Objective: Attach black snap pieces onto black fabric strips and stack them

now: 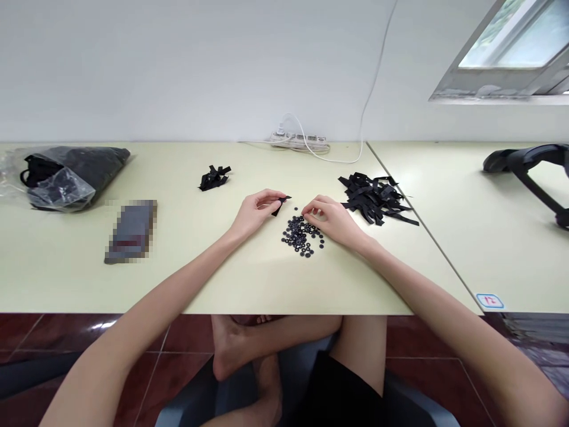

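- Left hand (255,212): thumb and fingertips pinched on black strip (276,210); strip looks folded or bent, held just above or at the desk (249,279), can't tell which.
- Right hand (329,219): fingers curled, thumb and index nearly together at upper right edge of the disc pile; can't tell if a disc is gripped.
- Disc pile (300,236): small black round discs with lighter centres, loosely spread below and between the hands.
- Single disc (296,209): apart from pile, between the hands.
- Large strip heap (371,196): black strips, tangled, just beyond right hand, near the desk seam.
- Small strip heap (214,178): black, beyond left hand, off to its left.
- Far left: clear plastic bag (66,193) with black contents; pixelated dark object (133,228) nearer the person.
- Power strip (300,142): against wall, white cable plugged in.
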A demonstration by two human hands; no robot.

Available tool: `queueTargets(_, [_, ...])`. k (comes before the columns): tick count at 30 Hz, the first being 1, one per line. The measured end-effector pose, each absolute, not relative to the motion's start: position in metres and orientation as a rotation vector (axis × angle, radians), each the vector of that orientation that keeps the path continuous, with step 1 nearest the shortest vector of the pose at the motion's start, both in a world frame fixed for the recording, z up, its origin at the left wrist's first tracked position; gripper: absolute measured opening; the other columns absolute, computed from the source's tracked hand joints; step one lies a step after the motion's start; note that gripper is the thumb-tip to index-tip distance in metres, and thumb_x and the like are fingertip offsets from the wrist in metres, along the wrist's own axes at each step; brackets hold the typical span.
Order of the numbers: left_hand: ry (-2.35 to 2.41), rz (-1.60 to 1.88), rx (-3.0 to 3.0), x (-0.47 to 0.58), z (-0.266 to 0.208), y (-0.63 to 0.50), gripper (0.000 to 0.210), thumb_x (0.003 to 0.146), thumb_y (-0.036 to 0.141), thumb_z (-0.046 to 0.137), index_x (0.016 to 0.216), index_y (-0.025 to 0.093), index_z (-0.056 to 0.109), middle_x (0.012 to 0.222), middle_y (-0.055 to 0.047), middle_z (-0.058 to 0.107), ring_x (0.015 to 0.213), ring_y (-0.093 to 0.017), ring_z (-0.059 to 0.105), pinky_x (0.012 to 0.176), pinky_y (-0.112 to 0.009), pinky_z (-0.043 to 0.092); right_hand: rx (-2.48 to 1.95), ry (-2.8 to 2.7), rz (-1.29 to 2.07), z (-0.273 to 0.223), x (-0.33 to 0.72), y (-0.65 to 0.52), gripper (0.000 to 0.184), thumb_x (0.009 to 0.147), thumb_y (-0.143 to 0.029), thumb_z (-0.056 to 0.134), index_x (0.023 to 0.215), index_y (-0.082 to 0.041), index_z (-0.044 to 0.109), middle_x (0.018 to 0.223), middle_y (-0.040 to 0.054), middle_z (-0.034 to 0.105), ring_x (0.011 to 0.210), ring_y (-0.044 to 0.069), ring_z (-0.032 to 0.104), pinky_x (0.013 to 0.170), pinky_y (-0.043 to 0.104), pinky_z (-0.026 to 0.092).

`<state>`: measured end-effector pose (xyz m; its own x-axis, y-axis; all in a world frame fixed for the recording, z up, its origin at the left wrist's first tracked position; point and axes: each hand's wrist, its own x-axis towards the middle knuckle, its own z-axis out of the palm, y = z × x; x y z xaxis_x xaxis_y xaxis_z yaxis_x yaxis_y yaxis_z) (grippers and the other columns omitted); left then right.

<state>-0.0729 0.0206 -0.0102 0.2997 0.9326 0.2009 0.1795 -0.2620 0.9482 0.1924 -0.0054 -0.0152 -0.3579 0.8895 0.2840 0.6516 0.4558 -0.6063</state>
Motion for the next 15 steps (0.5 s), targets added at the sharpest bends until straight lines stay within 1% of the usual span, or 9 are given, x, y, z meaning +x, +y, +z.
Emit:
queueTargets(4, [1.025,1.041,1.661,-0.072,-0.014,0.0202,0.029,0.097,0.036,0.08,0.121,0.021,0.084,0.134,-0.01,0.085,0.121,-0.024,0.08,0.115,-0.042,0.061,-1.277,-2.125,0.533,-0.0148,0.1906,-0.0071,0.017,0.11,-0.028,0.064,0.109,-0.024,0.08,0.111,0.0095,0.077,0.103,0.028,0.072,0.098,0.045,0.056])
queueTargets(9, [1.048,0.994,1.664,-0.0687,-0.0141,0.0154,0.032,0.097,0.033,0.08,0.126,0.021,0.084,0.135,-0.009,0.084,0.107,-0.021,0.082,0.107,-0.04,0.065,-1.296,-2.092,0.543,-0.0155,0.1884,-0.0062,0.018,0.11,-0.028,0.064,0.111,-0.024,0.081,0.114,0.0092,0.078,0.101,0.027,0.072,0.096,0.044,0.057])
queueTargets(15, [1.044,0.988,1.668,-0.0677,-0.014,0.0137,0.033,0.097,0.027,0.08,0.129,0.021,0.082,0.14,-0.01,0.083,0.108,-0.021,0.084,0.106,-0.041,0.068,-1.331,-2.116,0.524,-0.0156,0.1868,-0.0052,0.014,0.107,-0.026,0.069,0.108,-0.025,0.082,0.114,0.0083,0.076,0.102,0.027,0.073,0.094,0.044,0.057])
